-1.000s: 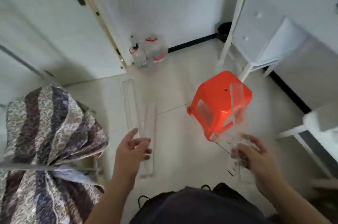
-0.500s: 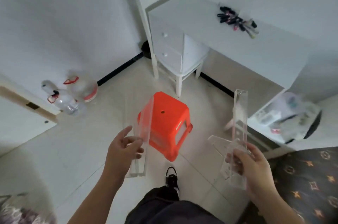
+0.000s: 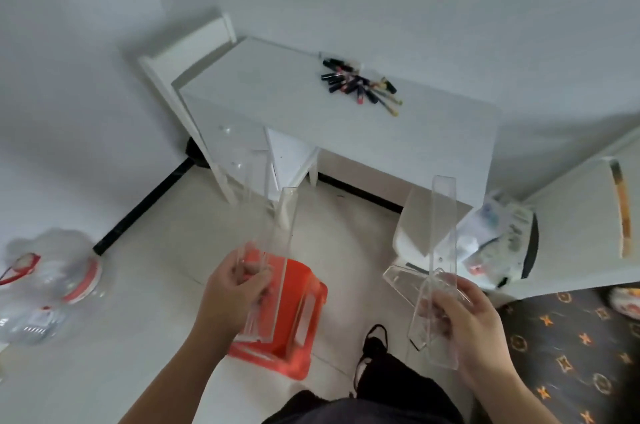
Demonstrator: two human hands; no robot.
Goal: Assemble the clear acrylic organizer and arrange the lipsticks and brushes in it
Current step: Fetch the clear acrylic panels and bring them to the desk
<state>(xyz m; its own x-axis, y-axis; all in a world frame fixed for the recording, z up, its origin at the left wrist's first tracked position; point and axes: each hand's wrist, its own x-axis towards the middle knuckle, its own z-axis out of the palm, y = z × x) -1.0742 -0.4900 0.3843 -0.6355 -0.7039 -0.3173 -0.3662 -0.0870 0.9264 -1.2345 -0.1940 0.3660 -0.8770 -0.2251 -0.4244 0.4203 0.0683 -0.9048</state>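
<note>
Low in the frame, the left hand (image 3: 235, 288) has its fingers curled around a bundle of clear acrylic panels (image 3: 266, 257) standing upright; their edges blur into the orange stool (image 3: 294, 316) behind, so their number is hard to tell. At lower right, the right hand (image 3: 464, 316) grips more clear pieces (image 3: 440, 250), one tall, one angled. Lipsticks and brushes (image 3: 360, 84) lie heaped on the white desk (image 3: 415, 143) at upper centre. Blurred plastic bottles (image 3: 52, 281) sit at the left edge.
</note>
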